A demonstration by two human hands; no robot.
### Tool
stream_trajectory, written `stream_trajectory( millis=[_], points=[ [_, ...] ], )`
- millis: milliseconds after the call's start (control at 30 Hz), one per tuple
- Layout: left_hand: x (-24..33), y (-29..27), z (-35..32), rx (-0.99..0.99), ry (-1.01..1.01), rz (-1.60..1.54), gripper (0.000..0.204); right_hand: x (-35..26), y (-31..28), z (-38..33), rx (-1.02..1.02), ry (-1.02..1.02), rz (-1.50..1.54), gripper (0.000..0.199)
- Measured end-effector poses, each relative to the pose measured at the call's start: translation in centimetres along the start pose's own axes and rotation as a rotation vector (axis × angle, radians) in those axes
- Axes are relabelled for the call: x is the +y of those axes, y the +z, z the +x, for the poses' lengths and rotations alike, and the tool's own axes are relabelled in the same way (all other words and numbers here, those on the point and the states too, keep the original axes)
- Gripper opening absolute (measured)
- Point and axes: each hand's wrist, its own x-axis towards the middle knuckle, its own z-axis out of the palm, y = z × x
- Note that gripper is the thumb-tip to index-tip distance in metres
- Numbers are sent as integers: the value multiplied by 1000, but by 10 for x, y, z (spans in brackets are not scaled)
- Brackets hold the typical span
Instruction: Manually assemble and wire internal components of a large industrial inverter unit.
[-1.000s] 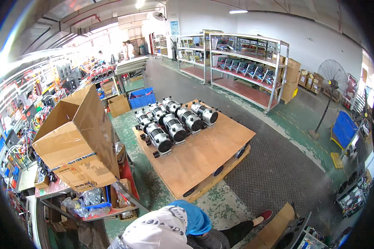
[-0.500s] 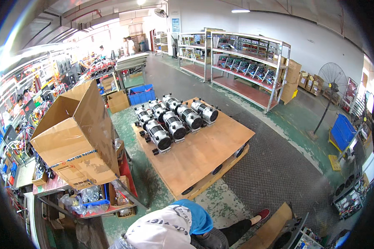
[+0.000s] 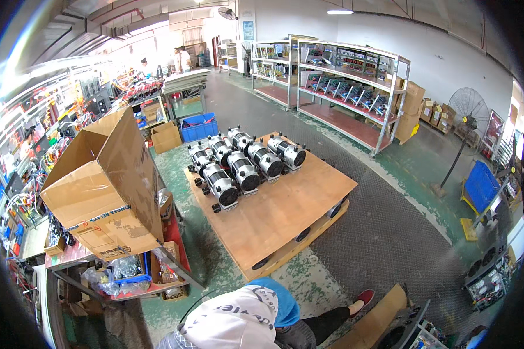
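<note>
Seven silver and black cylinders (image 3: pixel 243 167), sideways on a brown board (image 3: pixel 282 206)

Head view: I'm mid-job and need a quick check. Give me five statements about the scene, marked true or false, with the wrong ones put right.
1. Silver-and-black cylinders lie on the wooden board. True.
2. The large cardboard box is closed on top. False: the large cardboard box has an open top.
3. A standing fan is to the right of the board. True.
4. The bin just past the board is red. False: the bin there is blue.
5. Both of the wearer's hands rest on the cylinders. False: neither of the wearer's hands can be made out, and nothing touches the cylinders from above.
</note>
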Motion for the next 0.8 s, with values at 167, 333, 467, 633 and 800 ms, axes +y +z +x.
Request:
stream_trajectory(
  millis=[167,333,467,633,800],
  points=[
    [0,2,0,-3,-17,-6,23,3,-1,0,-8,-4,-3,32],
    [0,3,2,-3,-20,-9,23,6,-2,1,-8,-1,-6,33],
    [4,6,-2,4,-33,-21,23,7,-4,-1,-11,1,-8,33],
    [4,10,2,1,-40,-27,23,8,-5,-3,-14,3,-16,34],
    [9,18,2,3,-49,-34,23,10,-3,-10,-9,15,-30,34]
  ],
)
